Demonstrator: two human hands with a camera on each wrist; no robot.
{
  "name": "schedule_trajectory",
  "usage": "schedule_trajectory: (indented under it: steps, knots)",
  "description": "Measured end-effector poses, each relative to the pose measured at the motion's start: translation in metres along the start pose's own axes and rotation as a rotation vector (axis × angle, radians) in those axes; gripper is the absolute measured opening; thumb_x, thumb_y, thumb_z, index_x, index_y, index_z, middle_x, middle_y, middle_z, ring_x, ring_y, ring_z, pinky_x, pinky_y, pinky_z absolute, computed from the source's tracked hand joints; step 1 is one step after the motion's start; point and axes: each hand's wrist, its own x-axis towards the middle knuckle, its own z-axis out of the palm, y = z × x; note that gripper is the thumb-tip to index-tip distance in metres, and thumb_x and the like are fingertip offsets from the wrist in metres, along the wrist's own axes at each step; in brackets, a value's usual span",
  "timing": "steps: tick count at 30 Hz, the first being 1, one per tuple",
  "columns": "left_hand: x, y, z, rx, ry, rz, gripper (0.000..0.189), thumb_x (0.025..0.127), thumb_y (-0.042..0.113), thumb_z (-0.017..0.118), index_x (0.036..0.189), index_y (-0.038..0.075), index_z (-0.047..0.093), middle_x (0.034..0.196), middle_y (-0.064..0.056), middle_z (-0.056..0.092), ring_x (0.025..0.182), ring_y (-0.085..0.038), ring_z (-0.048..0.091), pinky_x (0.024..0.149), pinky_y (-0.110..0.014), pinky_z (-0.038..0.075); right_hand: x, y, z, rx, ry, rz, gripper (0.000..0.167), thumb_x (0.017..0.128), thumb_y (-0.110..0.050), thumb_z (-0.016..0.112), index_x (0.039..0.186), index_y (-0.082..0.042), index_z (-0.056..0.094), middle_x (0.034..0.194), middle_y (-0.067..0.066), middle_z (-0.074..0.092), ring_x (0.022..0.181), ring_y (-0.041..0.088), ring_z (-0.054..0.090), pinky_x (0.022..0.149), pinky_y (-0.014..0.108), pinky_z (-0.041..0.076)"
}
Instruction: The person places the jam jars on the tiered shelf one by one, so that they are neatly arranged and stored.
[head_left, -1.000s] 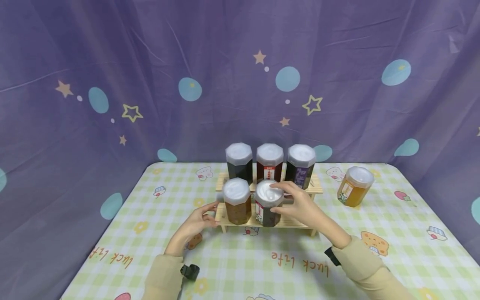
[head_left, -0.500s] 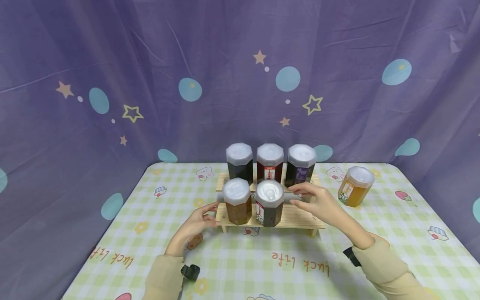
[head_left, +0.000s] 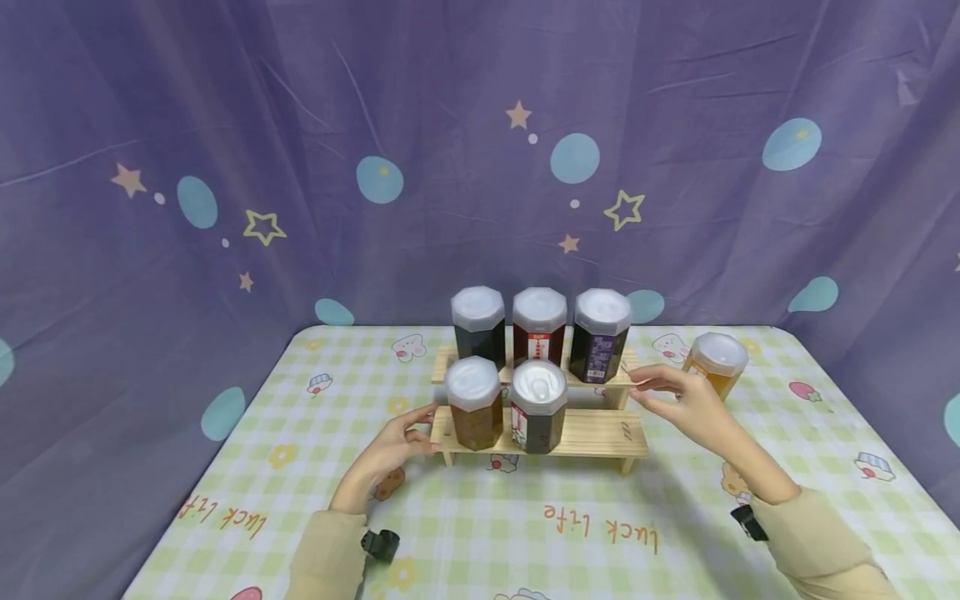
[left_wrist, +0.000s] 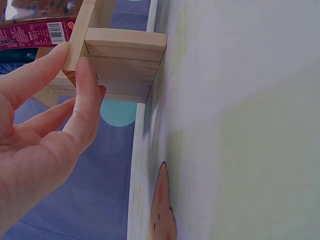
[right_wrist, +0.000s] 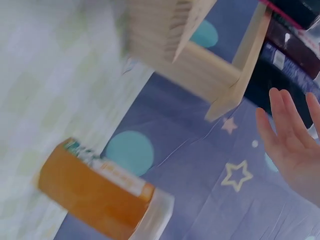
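A two-tier wooden shelf (head_left: 592, 433) carries several octagonal jars with white lids. On its front step, an amber-brown jar (head_left: 477, 421) and a dark jar (head_left: 543, 431) stand side by side. Behind them on the upper step are a black jar (head_left: 480, 340), a dark red jar (head_left: 539, 337) and a purple-labelled jar (head_left: 597, 350). My left hand (head_left: 397, 437) pinches the left end of the lower board between thumb and fingers, clearly seen in the left wrist view. My right hand (head_left: 686, 404) holds nothing, fingers extended, beside the shelf's right end.
An orange-yellow jar (right_wrist: 95, 190) stands alone on the checked tablecloth (head_left: 600, 567), right of the shelf, and my right hand partly covers it in the head view. Behind the table hangs a purple curtain (head_left: 450, 125) with stars and dots.
My right hand has left the dark front jar and moved right, past the shelf's end toward the orange-yellow jar. The left hand and the jars have stayed where they were.
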Motion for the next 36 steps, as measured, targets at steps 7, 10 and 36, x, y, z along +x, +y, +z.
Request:
schedule_trajectory:
  steps: [7, 10, 36]
  knots:
    - [-0.001, 0.001, 0.0, 0.003, 0.0, 0.002, 0.063, 0.082, -0.002, 0.057, 0.137, -0.004, 0.026, 0.127, -0.027, 0.033, 0.082, -0.017, 0.057, 0.075, -0.035, 0.049, -0.007, 0.017, -0.015, -0.057, 0.051, 0.087, 0.021, 0.08, -0.01, 0.065, 0.1, -0.005, 0.063, 0.094, 0.009, 0.064, 0.083, 0.011, 0.06, 0.068, 0.019, 0.049]
    - [-0.001, 0.001, 0.0, 0.002, 0.001, 0.001, 0.063, 0.082, -0.003, 0.056, 0.137, -0.004, 0.026, 0.127, -0.028, 0.033, 0.081, -0.017, 0.057, 0.076, -0.036, 0.048, -0.009, 0.023, -0.022, -0.061, 0.051, 0.125, 0.02, 0.082, -0.012, 0.063, 0.1, -0.005, 0.063, 0.094, 0.011, 0.064, 0.08, 0.002, 0.059, 0.064, 0.02, 0.049]
    - [-0.001, 0.003, 0.001, 0.002, 0.008, 0.003, 0.064, 0.081, -0.003, 0.057, 0.137, -0.005, 0.025, 0.126, -0.028, 0.034, 0.082, -0.018, 0.058, 0.077, -0.041, 0.048, -0.015, 0.065, -0.062, -0.147, 0.174, 0.217, 0.026, 0.082, -0.008, 0.06, 0.106, 0.003, 0.06, 0.106, 0.021, 0.056, 0.085, -0.016, 0.041, 0.072, 0.002, 0.034]
